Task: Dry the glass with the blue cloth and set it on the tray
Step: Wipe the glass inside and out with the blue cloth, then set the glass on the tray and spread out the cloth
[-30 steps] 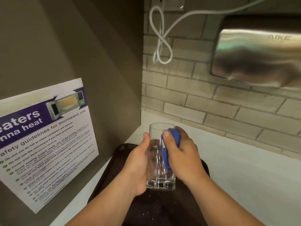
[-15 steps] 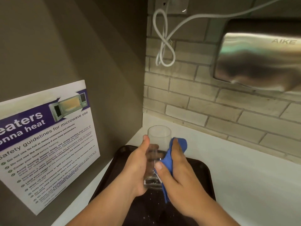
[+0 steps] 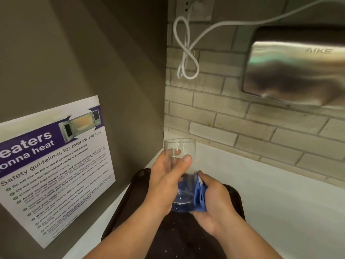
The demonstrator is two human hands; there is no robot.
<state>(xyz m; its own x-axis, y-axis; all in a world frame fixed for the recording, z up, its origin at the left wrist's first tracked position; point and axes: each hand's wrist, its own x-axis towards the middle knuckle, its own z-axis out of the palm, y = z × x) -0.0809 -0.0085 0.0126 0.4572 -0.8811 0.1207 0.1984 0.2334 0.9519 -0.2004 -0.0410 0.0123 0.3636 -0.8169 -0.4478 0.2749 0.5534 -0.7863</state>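
The left hand (image 3: 164, 186) is wrapped around the glass (image 3: 182, 172), thumb across the near side and fingers curled behind, holding it upright in the air above the far end of the tray (image 3: 234, 199). The right hand (image 3: 214, 204) is closed on the cloth (image 3: 200, 197) and cups it under and around the base of the glass; blue shows through the lower wall and bottom. Half a second ago the cloth was pressed against the right side of the glass at mid-height, and a second ago it was up near the rim, so the wiping has travelled down the outside from top to bottom. The left grip has also moved higher, leaving the base free for the cloth. By my reading the outer wall is mostly covered and the base is the part now being dried; whether the inside has been wiped cannot be told from here. The tray sits on the white counter (image 3: 280, 212) against the left wall, its dark surface speckled with pale flecks that may be droplets, so the setting-down spot below could re-wet the base. The glass is not yet set down.
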